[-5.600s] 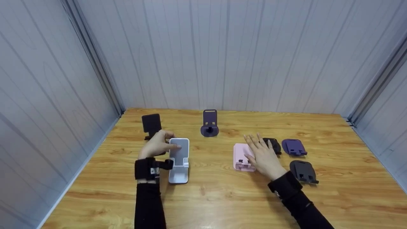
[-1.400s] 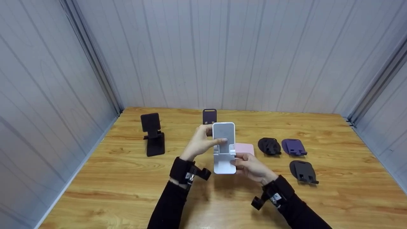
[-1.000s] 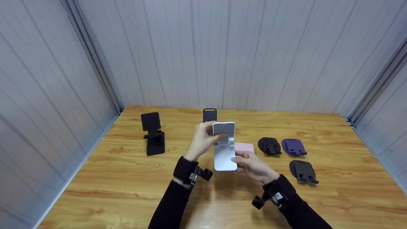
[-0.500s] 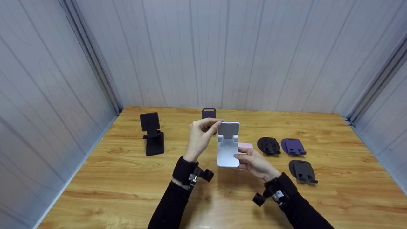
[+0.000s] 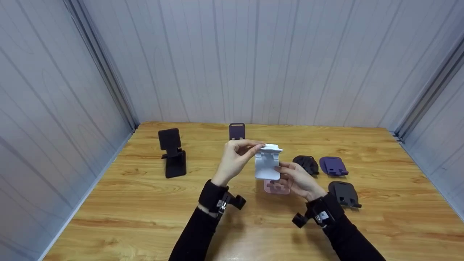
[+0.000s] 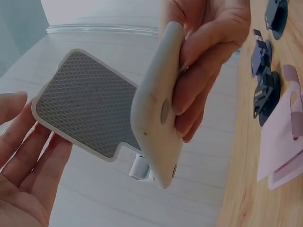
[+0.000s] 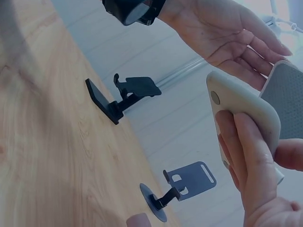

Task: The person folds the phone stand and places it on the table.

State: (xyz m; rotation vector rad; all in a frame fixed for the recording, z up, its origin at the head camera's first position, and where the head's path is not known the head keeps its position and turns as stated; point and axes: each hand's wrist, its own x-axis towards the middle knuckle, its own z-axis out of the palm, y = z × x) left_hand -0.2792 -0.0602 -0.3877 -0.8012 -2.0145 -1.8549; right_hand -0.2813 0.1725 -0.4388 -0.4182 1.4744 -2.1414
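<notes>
A white folding phone stand point(image 5: 267, 168) is held up above the table between both hands. My right hand point(image 5: 299, 179) grips its base plate by the right side, fingers spread along the underside in the right wrist view. With thumb and fingers, my left hand point(image 5: 235, 159) pinches the left edge of the upper plate, which tilts over the base. The left wrist view shows that plate's grey textured pad point(image 6: 90, 104) at an angle to the base. Below the hands lies a folded pink phone stand point(image 5: 277, 187), partly hidden by the white one.
A black stand point(image 5: 175, 165) stands unfolded at left. Behind my left hand, a dark purple stand point(image 5: 237, 131) stands unfolded, partly covered. On the right lie a folded black stand point(image 5: 307, 165), a purple one point(image 5: 333, 166) and a dark grey one point(image 5: 343, 194). Panel walls border the table.
The white stand was lifted from the table at left and brought to the middle. Its upper plate has folded down toward the base, and the left hand shifted to the plate's edge.
</notes>
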